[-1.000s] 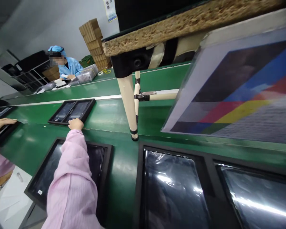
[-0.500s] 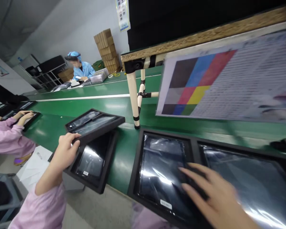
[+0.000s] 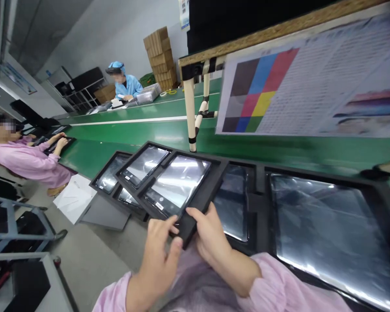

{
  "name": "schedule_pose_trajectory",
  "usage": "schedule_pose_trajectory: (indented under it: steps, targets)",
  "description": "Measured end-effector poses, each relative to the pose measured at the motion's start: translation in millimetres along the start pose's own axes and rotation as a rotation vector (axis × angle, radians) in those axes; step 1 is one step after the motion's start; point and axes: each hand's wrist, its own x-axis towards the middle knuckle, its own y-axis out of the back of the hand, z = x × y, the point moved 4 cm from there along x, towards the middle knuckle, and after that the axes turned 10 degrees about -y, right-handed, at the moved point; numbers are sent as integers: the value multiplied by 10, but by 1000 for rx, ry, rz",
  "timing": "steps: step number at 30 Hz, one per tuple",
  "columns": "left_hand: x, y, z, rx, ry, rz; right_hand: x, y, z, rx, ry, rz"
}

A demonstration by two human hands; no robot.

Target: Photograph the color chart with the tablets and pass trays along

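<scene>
Both my hands hold a black tray (image 3: 199,203) with two glossy screen panels (image 3: 177,180) in its pockets. My left hand (image 3: 160,251) grips the tray's near corner, thumb on top. My right hand (image 3: 208,234) clasps the near edge beside it. The tray is lifted above two other black trays: one on the left (image 3: 99,175) and a large one on the right (image 3: 312,175), each with dark panels under film.
A green conveyor belt (image 3: 133,134) runs away to the left. A shelf leg (image 3: 190,112) stands on it, with a colour-chart sheet (image 3: 279,86) beside it. A person in pink (image 3: 29,158) works at the left, another in blue (image 3: 125,84) far back. Cardboard boxes (image 3: 159,54) are stacked behind.
My left hand picked the tray off the belt and brought it toward me. My right hand left the large tray and took hold of the lifted tray's near edge.
</scene>
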Motion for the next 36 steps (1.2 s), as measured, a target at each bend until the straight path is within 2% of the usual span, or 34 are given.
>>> schedule_pose_trajectory:
  steps: [1, 3, 4, 6, 9, 11, 15, 17, 21, 25, 28, 33, 36]
  targets:
    - [-50, 27, -187, -2, 56, 72, -25, 137, -36, 8, -17, 28]
    - [-146, 176, -671, 124, 297, 277, -104, 431, -174, 31, -52, 91]
    - [-169, 242, -894, 162, 366, 319, -155, 575, -276, 31, -58, 113]
    - [-162, 343, -1246, 208, 439, 336, -269, 868, -520, 3, -51, 174]
    - [-22, 346, -1457, 228, 423, 233, -426, 1319, -882, -63, -35, 327]
    - [140, 210, -1426, 200, 367, 107, -500, 1602, -1073, -95, -10, 427]
    - [508, -227, -1221, 123, 255, -108, -597, 2076, -1327, -203, 76, 576]
    - [666, -403, -1143, 114, 229, -146, -628, 2270, -1423, -270, 127, 600]
    - [856, -643, -1101, 75, 237, -194, -649, 2648, -1594, -494, 214, 563]
    - [905, -836, -1029, -26, 223, -258, -627, 3055, -1645, -797, 244, 766]
    - [945, -892, -918, -74, 188, -285, -570, 3183, -1582, -837, 269, 817]
    - [1051, -857, -751, -89, 149, -319, -588, 3161, -1542, -787, 315, 772]
    - [1084, -923, -675, -36, 144, -363, -635, 3221, -1575, -752, 307, 795]
